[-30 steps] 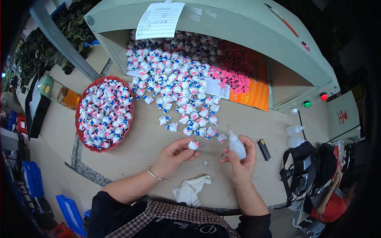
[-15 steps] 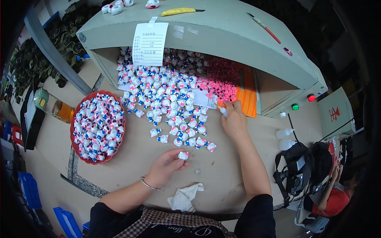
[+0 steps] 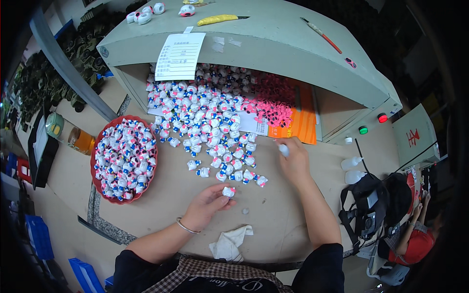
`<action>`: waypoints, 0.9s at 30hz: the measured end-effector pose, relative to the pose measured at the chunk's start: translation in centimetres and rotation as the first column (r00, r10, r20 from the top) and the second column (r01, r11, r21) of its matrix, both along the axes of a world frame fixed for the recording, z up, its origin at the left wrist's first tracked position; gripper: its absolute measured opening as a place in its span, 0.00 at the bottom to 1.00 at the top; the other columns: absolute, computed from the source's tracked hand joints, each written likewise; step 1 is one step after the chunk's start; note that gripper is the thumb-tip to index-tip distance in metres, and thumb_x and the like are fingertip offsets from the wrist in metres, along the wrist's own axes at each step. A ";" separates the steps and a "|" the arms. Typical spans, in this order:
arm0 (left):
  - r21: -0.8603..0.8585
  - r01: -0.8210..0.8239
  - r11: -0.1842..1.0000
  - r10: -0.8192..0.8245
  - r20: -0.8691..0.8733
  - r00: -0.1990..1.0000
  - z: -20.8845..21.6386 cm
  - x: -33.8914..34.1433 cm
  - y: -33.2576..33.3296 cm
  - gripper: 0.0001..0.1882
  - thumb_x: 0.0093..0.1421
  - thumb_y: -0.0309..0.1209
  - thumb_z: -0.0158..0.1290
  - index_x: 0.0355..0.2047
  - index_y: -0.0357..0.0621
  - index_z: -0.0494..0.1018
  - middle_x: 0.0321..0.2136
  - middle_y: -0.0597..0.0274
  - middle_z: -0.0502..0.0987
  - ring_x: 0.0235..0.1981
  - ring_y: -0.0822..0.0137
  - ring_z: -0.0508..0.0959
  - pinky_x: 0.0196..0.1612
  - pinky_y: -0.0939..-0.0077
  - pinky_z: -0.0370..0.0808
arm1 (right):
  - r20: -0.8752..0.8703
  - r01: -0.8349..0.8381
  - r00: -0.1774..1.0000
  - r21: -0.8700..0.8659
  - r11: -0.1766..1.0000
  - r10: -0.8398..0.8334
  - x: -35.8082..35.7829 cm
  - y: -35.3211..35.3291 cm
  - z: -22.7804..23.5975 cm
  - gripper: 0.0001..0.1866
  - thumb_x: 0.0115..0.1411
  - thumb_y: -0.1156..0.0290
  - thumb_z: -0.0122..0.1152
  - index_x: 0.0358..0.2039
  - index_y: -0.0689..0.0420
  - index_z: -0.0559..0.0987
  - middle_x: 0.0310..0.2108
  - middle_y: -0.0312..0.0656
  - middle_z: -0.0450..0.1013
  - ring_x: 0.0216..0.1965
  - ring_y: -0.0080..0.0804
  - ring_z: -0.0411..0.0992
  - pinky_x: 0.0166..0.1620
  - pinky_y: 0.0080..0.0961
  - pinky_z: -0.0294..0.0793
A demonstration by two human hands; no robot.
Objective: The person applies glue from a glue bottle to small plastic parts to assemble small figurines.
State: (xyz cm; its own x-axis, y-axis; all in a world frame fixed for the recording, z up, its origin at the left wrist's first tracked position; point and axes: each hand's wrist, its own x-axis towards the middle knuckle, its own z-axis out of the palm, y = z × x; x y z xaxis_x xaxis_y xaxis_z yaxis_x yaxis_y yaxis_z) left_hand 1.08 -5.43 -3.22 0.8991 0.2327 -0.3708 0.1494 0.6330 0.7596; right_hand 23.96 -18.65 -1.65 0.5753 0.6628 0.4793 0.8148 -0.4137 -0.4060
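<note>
Head view: a workbench seen from above, listed from frame left to frame right.
Red bowl [image 3: 97, 188]: left of centre, heaped with small white, blue and pink figurines.
Left hand [image 3: 207, 204]: lower centre, fingertips pinched on one figurine [image 3: 228, 191]; a bangle on the wrist.
White cloth [image 3: 229, 242]: crumpled, just below that hand.
Figurine pile [image 3: 210, 122]: upper centre, spilling from the grey-green cabinet [image 3: 273, 46].
Right hand [image 3: 293, 158]: right of centre, closed around a small white bottle [image 3: 283, 149], beside the orange sheet [image 3: 300, 122].

Your tan desk [image 3: 273, 219] carries: heap of small white figurines [image 3: 210, 122], red bowl [image 3: 97, 185] of them at left, crumpled white cloth [image 3: 229, 242] near you, two white bottles [image 3: 351, 168] right.
</note>
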 end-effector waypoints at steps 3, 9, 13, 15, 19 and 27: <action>0.003 -0.023 1.000 0.023 0.019 1.000 -0.8 -0.1 0.0 0.19 0.56 0.22 0.46 0.49 0.44 0.63 0.40 0.62 0.71 0.39 0.67 0.74 0.40 0.80 0.71 | -0.884 0.228 0.468 0.101 0.968 -0.018 -4.8 -1.0 3.0 0.06 0.50 0.77 0.57 0.30 0.59 0.72 0.25 0.35 0.69 0.23 0.20 0.69 0.22 0.16 0.67; 0.126 0.010 0.992 -0.020 0.082 0.996 -0.6 0.3 -0.2 0.20 0.56 0.21 0.46 0.50 0.41 0.62 0.41 0.61 0.71 0.39 0.70 0.73 0.41 0.81 0.71 | -0.968 0.086 0.147 0.220 0.972 0.206 -11.1 -1.6 2.7 0.06 0.52 0.74 0.57 0.31 0.59 0.72 0.22 0.32 0.69 0.21 0.16 0.66 0.21 0.12 0.65; 0.199 0.063 0.978 -0.080 0.081 0.993 -1.2 -0.2 -0.3 0.20 0.56 0.22 0.46 0.50 0.39 0.62 0.41 0.61 0.71 0.40 0.74 0.72 0.42 0.82 0.71 | -0.981 0.069 0.088 0.178 0.982 0.171 -12.1 -0.5 1.9 0.06 0.52 0.73 0.57 0.30 0.59 0.72 0.22 0.33 0.69 0.21 0.16 0.67 0.21 0.13 0.66; 0.214 0.068 0.974 -0.085 0.070 0.994 -0.9 -0.3 -0.2 0.19 0.56 0.22 0.46 0.50 0.39 0.62 0.40 0.61 0.71 0.40 0.75 0.72 0.42 0.82 0.71 | -0.994 0.087 0.051 0.099 0.991 0.095 -11.9 -0.1 2.0 0.07 0.51 0.77 0.57 0.30 0.62 0.70 0.22 0.36 0.69 0.19 0.18 0.66 0.20 0.15 0.66; 0.204 0.057 0.977 -0.074 0.076 0.994 -0.8 -0.3 -0.5 0.19 0.57 0.22 0.46 0.50 0.39 0.63 0.40 0.62 0.71 0.39 0.75 0.72 0.43 0.81 0.71 | -0.994 0.076 0.093 0.065 0.995 0.058 -12.1 -0.1 1.6 0.07 0.52 0.72 0.58 0.29 0.59 0.70 0.23 0.33 0.69 0.20 0.16 0.67 0.21 0.14 0.68; 0.186 0.037 0.982 -0.049 0.061 0.997 -0.8 -0.2 -0.2 0.18 0.57 0.23 0.45 0.49 0.38 0.63 0.40 0.61 0.71 0.40 0.74 0.72 0.43 0.80 0.71 | -0.982 0.047 0.152 0.122 0.991 0.114 -11.9 0.5 0.7 0.10 0.52 0.75 0.58 0.36 0.60 0.72 0.26 0.35 0.70 0.27 0.19 0.69 0.28 0.15 0.71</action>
State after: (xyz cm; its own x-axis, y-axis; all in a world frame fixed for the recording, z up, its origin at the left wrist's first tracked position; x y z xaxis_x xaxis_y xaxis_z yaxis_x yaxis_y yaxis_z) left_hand 0.85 -5.58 -4.06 0.9303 0.2525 -0.2660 0.1202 0.4752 0.8716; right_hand 12.08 -18.14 -0.94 0.5913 0.6919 -0.4143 -0.2965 -0.2912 -0.9096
